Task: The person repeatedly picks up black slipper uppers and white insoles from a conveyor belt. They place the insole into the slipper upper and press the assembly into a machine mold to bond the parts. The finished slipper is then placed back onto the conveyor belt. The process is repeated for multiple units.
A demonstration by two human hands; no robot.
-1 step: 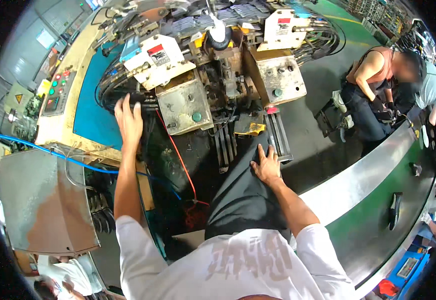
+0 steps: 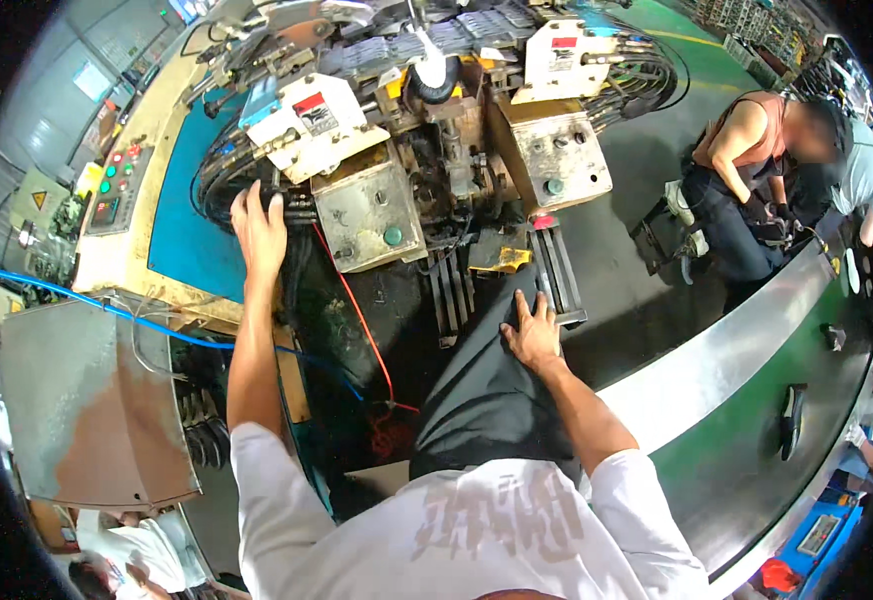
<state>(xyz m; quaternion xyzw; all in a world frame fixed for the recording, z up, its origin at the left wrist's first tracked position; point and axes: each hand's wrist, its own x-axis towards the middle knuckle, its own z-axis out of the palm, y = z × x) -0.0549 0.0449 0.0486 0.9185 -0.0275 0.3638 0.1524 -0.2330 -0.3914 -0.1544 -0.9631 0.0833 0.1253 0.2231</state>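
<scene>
My left hand (image 2: 260,228) is at the left side of a greasy machine, fingers stretched out over a bundle of black hoses (image 2: 222,190). Its thumb stands apart beside short metal fittings (image 2: 301,206); whether the fingertips press on anything is hard to tell. To the right of this hand is a worn metal control box (image 2: 369,212) with a green button. My right hand (image 2: 534,335) lies flat, fingers spread, on my dark trouser leg (image 2: 492,400). Just beyond it are a slotted metal foot piece (image 2: 558,275) and a yellow-edged block (image 2: 500,252).
A second control box (image 2: 559,155) stands on the machine's right. A red hose (image 2: 359,315) runs down to the floor. On the right, a green conveyor (image 2: 727,470) with a metal edge carries a dark shoe (image 2: 793,422). Co-workers (image 2: 742,180) bend over at the far right.
My left hand has shifted very slightly up toward the hoses and fittings. The right hand stays on the trouser leg.
</scene>
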